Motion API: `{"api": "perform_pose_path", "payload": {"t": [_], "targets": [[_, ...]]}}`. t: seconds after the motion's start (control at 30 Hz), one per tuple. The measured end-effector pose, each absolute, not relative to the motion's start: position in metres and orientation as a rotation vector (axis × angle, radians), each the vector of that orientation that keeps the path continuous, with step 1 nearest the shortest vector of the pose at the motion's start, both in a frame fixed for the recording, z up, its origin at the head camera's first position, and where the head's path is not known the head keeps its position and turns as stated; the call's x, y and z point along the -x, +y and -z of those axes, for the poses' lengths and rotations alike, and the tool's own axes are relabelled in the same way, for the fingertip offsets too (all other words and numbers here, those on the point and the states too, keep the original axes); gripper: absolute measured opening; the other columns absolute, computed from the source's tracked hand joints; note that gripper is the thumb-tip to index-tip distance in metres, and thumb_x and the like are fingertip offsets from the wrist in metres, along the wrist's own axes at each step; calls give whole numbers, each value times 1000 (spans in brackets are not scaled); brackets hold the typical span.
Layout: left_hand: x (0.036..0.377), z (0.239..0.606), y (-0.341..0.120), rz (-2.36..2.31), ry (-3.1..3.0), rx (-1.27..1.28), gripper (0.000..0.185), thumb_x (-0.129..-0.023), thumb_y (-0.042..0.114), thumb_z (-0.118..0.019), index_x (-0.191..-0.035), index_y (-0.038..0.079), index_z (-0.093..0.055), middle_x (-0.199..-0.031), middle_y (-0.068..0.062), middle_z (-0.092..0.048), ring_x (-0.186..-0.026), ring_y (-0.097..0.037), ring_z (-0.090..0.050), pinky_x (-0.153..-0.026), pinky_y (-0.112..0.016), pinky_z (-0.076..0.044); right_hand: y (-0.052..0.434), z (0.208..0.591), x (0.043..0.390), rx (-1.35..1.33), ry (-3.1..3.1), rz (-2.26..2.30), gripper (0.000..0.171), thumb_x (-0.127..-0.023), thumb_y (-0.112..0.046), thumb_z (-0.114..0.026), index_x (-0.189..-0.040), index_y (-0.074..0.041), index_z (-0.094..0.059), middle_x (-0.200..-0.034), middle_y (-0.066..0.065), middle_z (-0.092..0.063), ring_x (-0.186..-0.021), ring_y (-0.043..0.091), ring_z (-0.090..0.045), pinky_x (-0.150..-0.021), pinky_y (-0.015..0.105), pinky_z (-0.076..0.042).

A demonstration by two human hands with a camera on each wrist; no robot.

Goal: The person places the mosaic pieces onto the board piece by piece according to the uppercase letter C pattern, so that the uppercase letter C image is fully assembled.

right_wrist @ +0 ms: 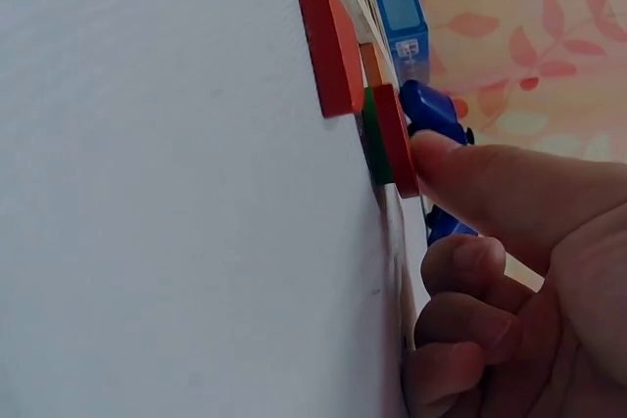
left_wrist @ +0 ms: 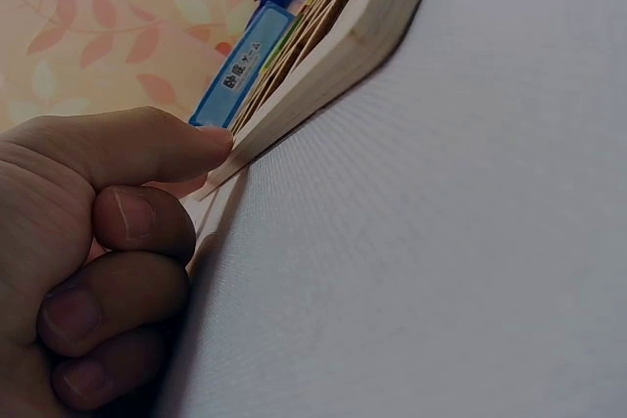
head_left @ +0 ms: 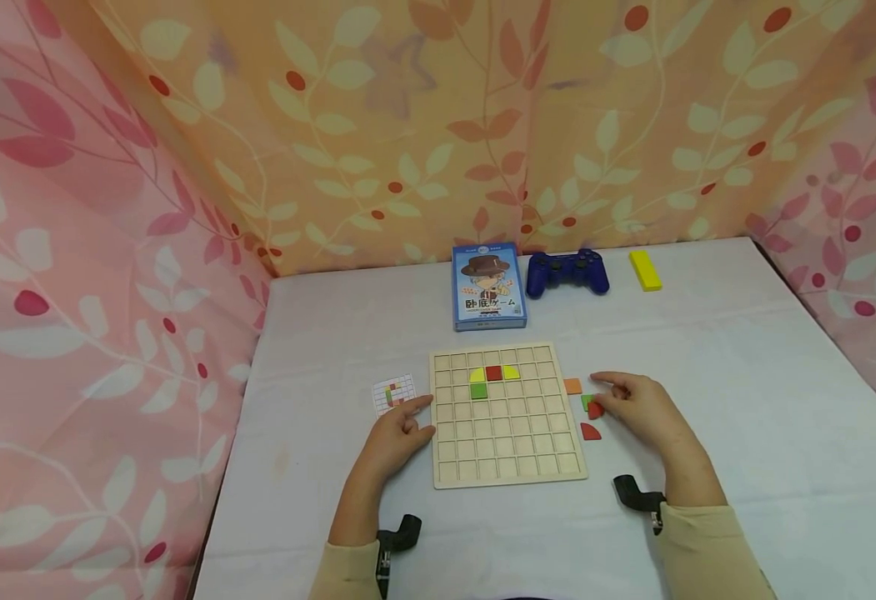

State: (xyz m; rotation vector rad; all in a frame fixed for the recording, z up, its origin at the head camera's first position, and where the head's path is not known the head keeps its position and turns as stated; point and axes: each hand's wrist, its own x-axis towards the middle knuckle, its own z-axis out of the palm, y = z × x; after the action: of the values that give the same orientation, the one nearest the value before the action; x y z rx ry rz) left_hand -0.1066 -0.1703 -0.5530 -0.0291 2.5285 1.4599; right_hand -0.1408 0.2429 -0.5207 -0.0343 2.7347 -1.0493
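A square wooden grid board (head_left: 508, 426) lies mid-table. In its cells sit two yellow quarter-round pieces, a red square (head_left: 493, 373) between them, and a green square (head_left: 478, 390) below the left one. My left hand (head_left: 392, 437) touches the board's left edge with thumb and index finger, the other fingers curled. Right of the board, my right hand (head_left: 643, 408) has its thumb at a red piece (right_wrist: 396, 139) that partly covers a green piece (head_left: 586, 402). Its index finger is extended, apart from the thumb. Nearby lie a red quarter-round piece (head_left: 591, 432) and an orange square (head_left: 573, 386).
A small pattern card (head_left: 383, 390) lies left of the board, partly behind my left hand. Along the back stand a blue box (head_left: 489, 287), a blue game controller (head_left: 568, 272) and a yellow block (head_left: 645, 271). Patterned curtains border the white table.
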Motion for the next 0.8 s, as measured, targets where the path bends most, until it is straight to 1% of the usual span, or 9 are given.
{"api": "perform_pose_path", "payload": {"t": [0.23, 0.53, 0.67, 0.8], "targets": [[107, 554, -170, -1462, 2528, 22, 50, -91, 20, -78, -140, 19, -65, -55, 5, -44, -48, -9, -38, -48, -26, -32, 243, 519, 139, 34, 2686, 1030, 43, -94, -25, -76, -132, -7, -69, -75, 3, -46, -74, 22, -45, -69, 38, -35], [107, 553, -171, -1462, 2533, 22, 50, -92, 20, -78, -140, 19, -65, -55, 5, -45, -50, -9, -39, -49, -26, -32, 241, 522, 142, 31, 2634, 1003, 36, -91, -21, -76, -125, -10, -72, -76, 3, -47, -76, 22, -47, -70, 38, -35], [106, 553, -171, -1465, 2534, 20, 50, -91, 20, -78, -139, 19, -65, -55, 6, -44, -49, -9, -38, -49, -26, -32, 239, 521, 142, 30, 2634, 995, 33, -91, -19, -75, -123, -10, -72, -76, 3, -47, -76, 22, -47, -69, 38, -35], [107, 553, -171, -1475, 2530, 3, 50, -92, 19, -77, -140, 18, -65, -55, 6, -44, -49, -9, -38, -48, -26, -32, 237, 521, 141, 21, 2656, 986, 31, -92, -21, -75, -121, -10, -71, -77, 4, -47, -76, 22, -47, -68, 38, -35]]}}
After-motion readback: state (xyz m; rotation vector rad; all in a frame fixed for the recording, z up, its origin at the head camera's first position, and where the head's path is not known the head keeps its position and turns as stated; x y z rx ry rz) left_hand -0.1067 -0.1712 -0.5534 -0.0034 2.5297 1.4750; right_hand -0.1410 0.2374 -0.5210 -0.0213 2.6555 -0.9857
